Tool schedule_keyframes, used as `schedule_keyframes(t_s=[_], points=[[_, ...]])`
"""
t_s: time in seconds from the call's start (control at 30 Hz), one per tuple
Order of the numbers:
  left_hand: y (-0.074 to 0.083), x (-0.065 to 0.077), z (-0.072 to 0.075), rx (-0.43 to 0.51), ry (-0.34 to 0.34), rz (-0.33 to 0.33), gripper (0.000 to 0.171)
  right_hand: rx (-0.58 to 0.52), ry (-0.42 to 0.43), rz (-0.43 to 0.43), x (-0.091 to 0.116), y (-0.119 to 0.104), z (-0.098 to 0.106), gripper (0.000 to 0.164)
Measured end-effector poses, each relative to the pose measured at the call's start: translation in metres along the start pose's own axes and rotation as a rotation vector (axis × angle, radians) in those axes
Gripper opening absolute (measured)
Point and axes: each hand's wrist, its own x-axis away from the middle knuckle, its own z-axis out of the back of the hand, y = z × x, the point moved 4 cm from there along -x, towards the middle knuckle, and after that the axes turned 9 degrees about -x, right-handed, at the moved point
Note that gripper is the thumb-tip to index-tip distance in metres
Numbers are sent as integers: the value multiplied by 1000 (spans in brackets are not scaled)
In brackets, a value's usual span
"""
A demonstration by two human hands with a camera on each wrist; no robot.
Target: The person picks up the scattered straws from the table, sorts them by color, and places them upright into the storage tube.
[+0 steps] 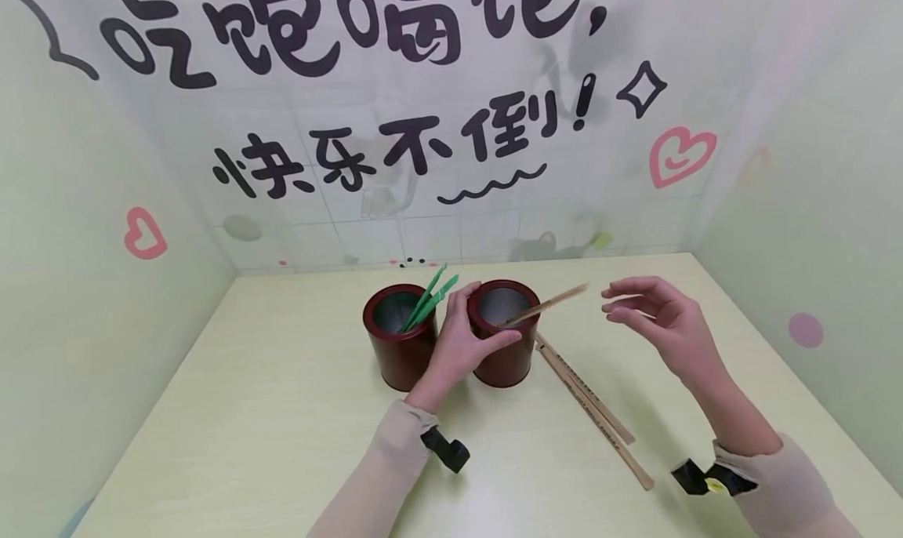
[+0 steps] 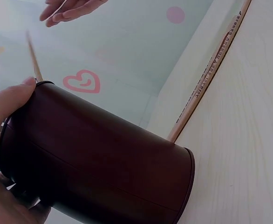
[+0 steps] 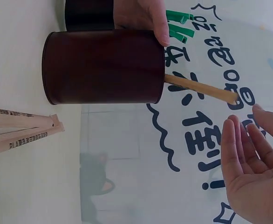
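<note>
My left hand (image 1: 462, 342) grips the side of a dark red cylindrical canister (image 1: 502, 365), its thumb near the rim. One slim tan stick (image 1: 557, 303) leans in that canister and juts out to the right. My right hand (image 1: 666, 322) hovers in the air right of the stick's end, fingers loosely bent and apart from it, with nothing held. The right wrist view shows that gap between the hand (image 3: 253, 163) and the stick (image 3: 201, 87). Flat brown sticks (image 1: 592, 412) with printed lettering lie on the table right of the canister.
A second dark red canister (image 1: 402, 361) stands just left, with green slim pieces (image 1: 432, 301) poking out of it. All stand on a pale wood-look table (image 1: 282, 412). A translucent sheet with black lettering (image 1: 416, 146) hangs behind, with pale panels at both sides.
</note>
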Motion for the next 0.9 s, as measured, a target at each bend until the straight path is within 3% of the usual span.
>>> schedule_keyframes(t_s=[0.13, 0.23, 0.5, 0.63, 0.77, 0.9], points=[[0, 0, 0, -5, 1, 9, 93, 77, -84, -50, 13, 9, 1, 28], [-1, 0, 0, -3, 1, 11, 93, 105, -169, -136, 25, 20, 2, 25], [0, -2, 0, -2, 5, -1, 94, 61, -476, -486, 56, 51, 10, 20], [-1, -2, 0, -5, 7, -6, 94, 123, -601, -649, 69, 62, 13, 18], [-1, -2, 0, -3, 5, -7, 93, 215, -644, -773, 82, 69, 13, 16], [-1, -2, 0, -2, 4, -5, 93, 345, -634, -844, 89, 69, 9, 20]])
